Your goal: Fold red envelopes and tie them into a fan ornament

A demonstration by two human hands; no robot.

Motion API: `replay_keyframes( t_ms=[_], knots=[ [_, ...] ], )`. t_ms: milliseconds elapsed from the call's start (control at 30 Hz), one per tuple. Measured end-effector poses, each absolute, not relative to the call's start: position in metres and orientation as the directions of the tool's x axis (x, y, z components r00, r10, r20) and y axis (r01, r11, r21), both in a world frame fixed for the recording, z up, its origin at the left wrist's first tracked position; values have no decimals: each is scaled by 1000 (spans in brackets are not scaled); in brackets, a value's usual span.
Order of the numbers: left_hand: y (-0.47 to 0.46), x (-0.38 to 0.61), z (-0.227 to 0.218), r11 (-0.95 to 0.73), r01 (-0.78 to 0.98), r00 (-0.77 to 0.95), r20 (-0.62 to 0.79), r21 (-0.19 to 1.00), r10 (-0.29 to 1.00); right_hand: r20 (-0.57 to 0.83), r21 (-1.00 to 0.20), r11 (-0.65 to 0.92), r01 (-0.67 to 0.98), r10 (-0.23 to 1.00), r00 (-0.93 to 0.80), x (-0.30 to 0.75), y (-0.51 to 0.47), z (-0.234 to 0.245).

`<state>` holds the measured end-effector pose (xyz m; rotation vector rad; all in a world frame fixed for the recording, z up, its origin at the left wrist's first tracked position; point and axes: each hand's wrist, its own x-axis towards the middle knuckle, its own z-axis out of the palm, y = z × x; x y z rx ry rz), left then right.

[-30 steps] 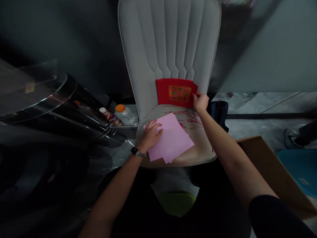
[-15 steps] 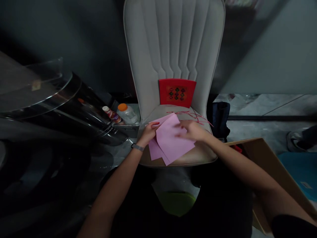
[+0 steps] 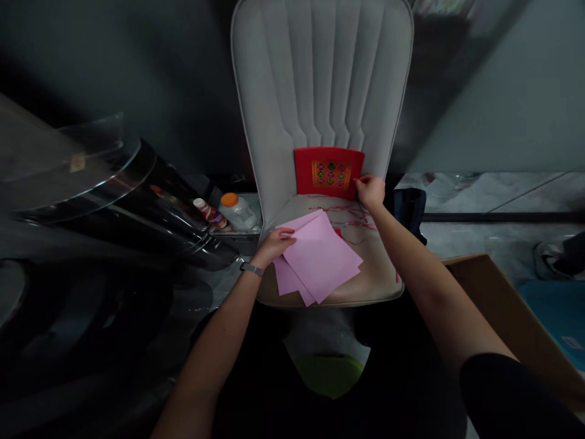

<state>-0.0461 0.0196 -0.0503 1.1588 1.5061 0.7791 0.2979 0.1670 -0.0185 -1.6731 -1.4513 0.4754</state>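
Note:
My left hand (image 3: 276,244) pinches the upper left edge of several pink paper sheets (image 3: 322,259), fanned over the front of the chair seat. A red card (image 3: 304,171), with a gold panel of small coloured diamonds, leans against the chair's backrest. At its lower right edge, my right hand (image 3: 371,191) has its thumb and index finger closed on the card. Red-and-white strings (image 3: 340,213) lie on the seat between the card and the sheets. A small red piece (image 3: 337,232) peeks out from behind the paper.
The padded grey chair (image 3: 269,91) stands before my knees. Left of it are an orange-lidded jar (image 3: 240,213), a small bottle (image 3: 211,214) and a glossy black cylinder (image 3: 159,195). A cardboard box (image 3: 507,317) is at right, a green object (image 3: 331,375) below.
My right hand has moved from the pink sheets up and right to the red card's edge. My left hand stays on the sheets, now with its fingers over the top sheet.

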Motion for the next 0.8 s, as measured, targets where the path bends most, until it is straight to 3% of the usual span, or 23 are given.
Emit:
replay_keyframes(
  t_ms=[100, 233, 300, 367, 467, 567, 600, 667, 700, 733, 800],
  knots=[
    [20, -52, -51, 262, 345, -6, -277, 901, 961, 226, -747, -105, 657, 888, 400, 308, 153, -15],
    [21, -52, -45, 169, 439, -163, -107, 882, 981, 405, -697, 58, 715, 854, 325, 314, 105, -7],
    [21, -50, -38, 206, 347, -226, -131, 915, 965, 544, -546, 307, 780, 838, 51, 310, 69, -7],
    [22, -47, -29, 325, 110, -146, -308, 939, 940, 541, -415, 527, 742, 798, -265, 298, 28, -12],
    [19, -41, -24, 553, -199, 152, -532, 809, 833, 365, -333, 773, 540, 634, -682, 274, -27, -27],
    [13, -29, -31, 565, -197, 182, -536, 802, 824, 231, -326, 864, 383, 465, -854, 258, -53, -38],
    [11, -24, -35, 515, -165, 137, -498, 841, 857, 251, -336, 849, 409, 499, -829, 258, -50, -39],
    [9, -18, -42, 416, -114, 72, -410, 902, 909, 373, -387, 704, 595, 710, -597, 266, -28, -33],
    [10, -16, -43, 398, -108, 65, -393, 911, 917, 470, -453, 535, 714, 823, -319, 274, -10, -28],
    [11, -15, -44, 405, -123, 77, -398, 906, 914, 505, -540, 365, 758, 861, -55, 283, 12, -22],
    [15, -19, -41, 460, -183, 114, -446, 869, 888, 469, -697, 152, 700, 836, 285, 301, 56, -14]
  ],
)
